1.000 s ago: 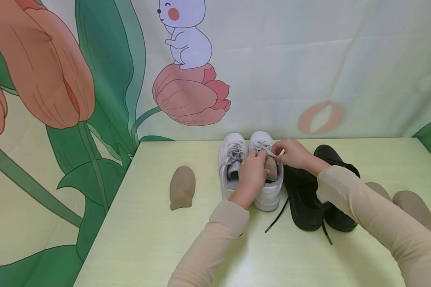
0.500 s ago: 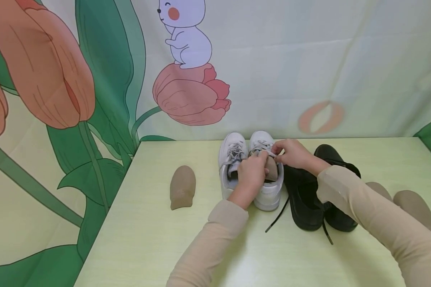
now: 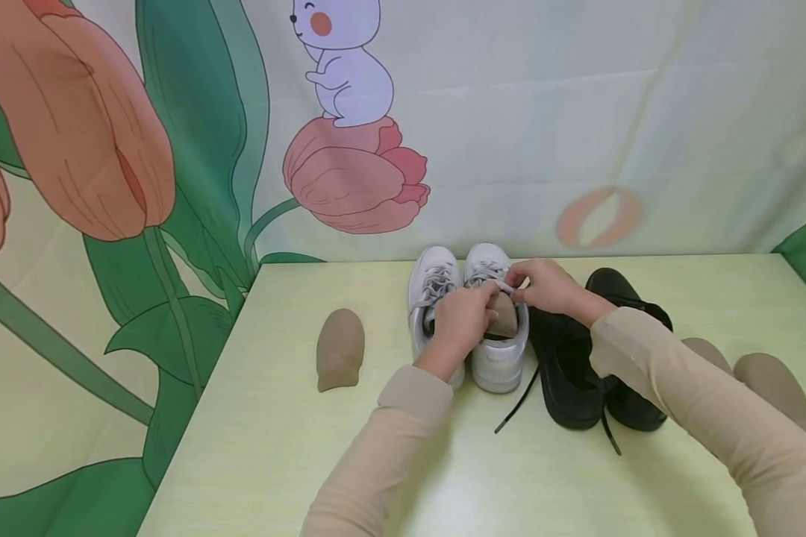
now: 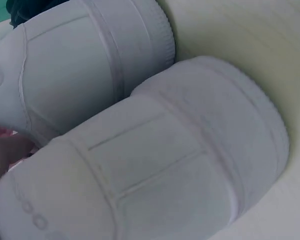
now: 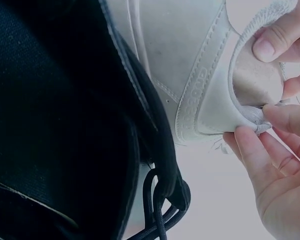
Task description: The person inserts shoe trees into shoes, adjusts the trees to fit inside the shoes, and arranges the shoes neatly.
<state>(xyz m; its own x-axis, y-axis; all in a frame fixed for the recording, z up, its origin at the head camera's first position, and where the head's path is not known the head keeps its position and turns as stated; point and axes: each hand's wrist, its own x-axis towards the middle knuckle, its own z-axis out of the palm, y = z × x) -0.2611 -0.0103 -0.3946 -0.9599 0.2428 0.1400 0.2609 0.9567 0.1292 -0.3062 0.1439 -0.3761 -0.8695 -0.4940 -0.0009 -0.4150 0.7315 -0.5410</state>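
Note:
A pair of white lace-up sneakers stands side by side at the table's back edge in the head view. In the right sneaker [image 3: 498, 369] sits a beige shoe insert [image 3: 505, 319], partly inside the opening. My left hand [image 3: 458, 317] reaches over the left sneaker [image 3: 430, 272] and pinches the insert between thumb and fingers. From the right, my right hand [image 3: 547, 287] pinches the sneaker's tongue [image 5: 255, 115] at its upper edge. White shoe heels [image 4: 165, 150] fill much of the left wrist view, which hides most of the left hand.
Black shoes [image 3: 571, 395] with loose laces stand right of the sneakers, under my right forearm. Another beige insert [image 3: 340, 349] lies on the left. More inserts [image 3: 775, 384] lie at the far right, partly behind the sleeve. A printed cloth [image 3: 497, 149] hangs behind the table.
My left hand has shifted slightly to the left, and more of the beige insert shows in the sneaker's opening. The right hand keeps its pinch on the tongue.

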